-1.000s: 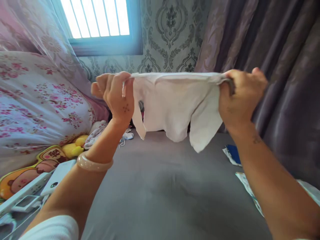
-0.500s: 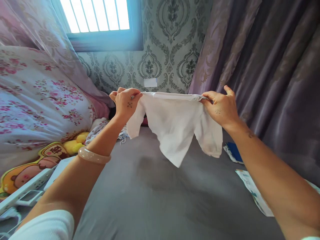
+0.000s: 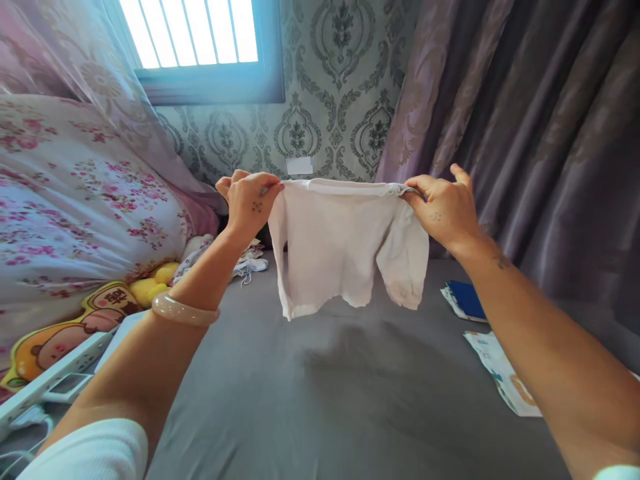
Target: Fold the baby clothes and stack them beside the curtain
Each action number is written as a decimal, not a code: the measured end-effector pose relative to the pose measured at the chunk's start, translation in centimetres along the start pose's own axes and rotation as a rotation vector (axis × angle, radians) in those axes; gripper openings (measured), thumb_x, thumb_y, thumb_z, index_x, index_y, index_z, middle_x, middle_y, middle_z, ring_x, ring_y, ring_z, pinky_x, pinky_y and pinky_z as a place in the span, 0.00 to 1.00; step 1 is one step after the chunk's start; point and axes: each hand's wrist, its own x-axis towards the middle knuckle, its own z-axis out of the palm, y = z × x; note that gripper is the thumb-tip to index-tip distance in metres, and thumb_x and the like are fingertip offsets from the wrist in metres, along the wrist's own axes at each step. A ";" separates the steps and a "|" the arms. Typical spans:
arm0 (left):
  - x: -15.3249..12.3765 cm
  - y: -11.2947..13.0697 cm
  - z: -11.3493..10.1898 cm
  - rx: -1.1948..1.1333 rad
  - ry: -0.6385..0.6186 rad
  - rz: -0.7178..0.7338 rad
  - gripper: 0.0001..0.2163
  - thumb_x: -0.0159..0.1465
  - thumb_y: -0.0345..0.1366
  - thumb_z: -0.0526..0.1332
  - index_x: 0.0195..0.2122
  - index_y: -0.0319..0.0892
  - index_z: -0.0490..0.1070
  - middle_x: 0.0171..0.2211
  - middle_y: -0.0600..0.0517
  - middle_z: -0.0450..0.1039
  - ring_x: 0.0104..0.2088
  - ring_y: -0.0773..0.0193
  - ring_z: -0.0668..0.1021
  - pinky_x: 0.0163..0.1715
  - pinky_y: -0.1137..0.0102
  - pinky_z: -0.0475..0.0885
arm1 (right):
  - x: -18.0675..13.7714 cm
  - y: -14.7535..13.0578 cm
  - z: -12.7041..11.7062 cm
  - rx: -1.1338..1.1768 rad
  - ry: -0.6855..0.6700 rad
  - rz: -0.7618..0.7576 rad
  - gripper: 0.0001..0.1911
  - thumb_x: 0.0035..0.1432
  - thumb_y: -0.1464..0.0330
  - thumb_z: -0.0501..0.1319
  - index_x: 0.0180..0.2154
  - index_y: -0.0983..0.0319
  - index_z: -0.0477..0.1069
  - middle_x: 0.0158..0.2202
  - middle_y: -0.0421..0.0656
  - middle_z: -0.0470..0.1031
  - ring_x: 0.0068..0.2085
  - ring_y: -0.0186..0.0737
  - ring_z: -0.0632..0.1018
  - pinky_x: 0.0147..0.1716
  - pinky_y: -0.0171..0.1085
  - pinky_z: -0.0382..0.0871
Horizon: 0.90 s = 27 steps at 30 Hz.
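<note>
A small white long-sleeved shirt (image 3: 330, 247) hangs in the air between my hands, its neckline stretched nearly level along the top. My left hand (image 3: 250, 205) pinches the left shoulder between thumb and fingers. At the opposite shoulder, by a small button, my right hand (image 3: 443, 208) grips the cloth, with one finger raised away from it. Both sleeves dangle, and the lower hem hangs free above the grey bed sheet (image 3: 260, 400), where a soft shadow falls. A pale bangle (image 3: 185, 310) circles my left forearm.
On the right lie a folded dark blue cloth (image 3: 466, 300) and a folded white printed cloth (image 3: 503, 373). To the left are a power strip (image 3: 55, 380), a cartoon cushion (image 3: 65, 333), a yellow plush (image 3: 153, 287) and a floral cloth (image 3: 95, 193). Crumpled clothes (image 3: 253, 263) sit behind.
The shirt's hem has swung from a point at the middle to a wider, flatter hang, and its sleeves have drawn inward. Both hands keep their hold, almost in the same place.
</note>
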 end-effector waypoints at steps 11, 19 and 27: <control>-1.1 -1.3 1.1 0.060 -0.275 0.178 0.09 0.61 0.42 0.57 0.32 0.48 0.76 0.30 0.53 0.77 0.40 0.55 0.74 0.51 0.55 0.53 | -2.1 1.2 1.8 -0.048 -0.249 -0.144 0.14 0.65 0.62 0.51 0.39 0.55 0.75 0.30 0.38 0.79 0.37 0.43 0.78 0.59 0.55 0.51; -0.5 -1.5 2.5 0.003 -0.123 0.070 0.11 0.61 0.44 0.56 0.34 0.50 0.77 0.31 0.53 0.78 0.41 0.54 0.74 0.50 0.55 0.54 | -1.7 1.7 2.6 -0.023 -0.124 -0.027 0.16 0.66 0.59 0.51 0.40 0.55 0.76 0.30 0.41 0.80 0.36 0.45 0.79 0.57 0.55 0.54; -0.7 -1.4 2.8 -0.028 -0.160 0.049 0.11 0.59 0.43 0.58 0.35 0.48 0.78 0.32 0.52 0.79 0.36 0.57 0.77 0.48 0.57 0.62 | -1.7 1.3 2.2 -0.011 -0.131 0.171 0.18 0.63 0.53 0.54 0.41 0.56 0.76 0.32 0.45 0.80 0.35 0.49 0.78 0.34 0.43 0.66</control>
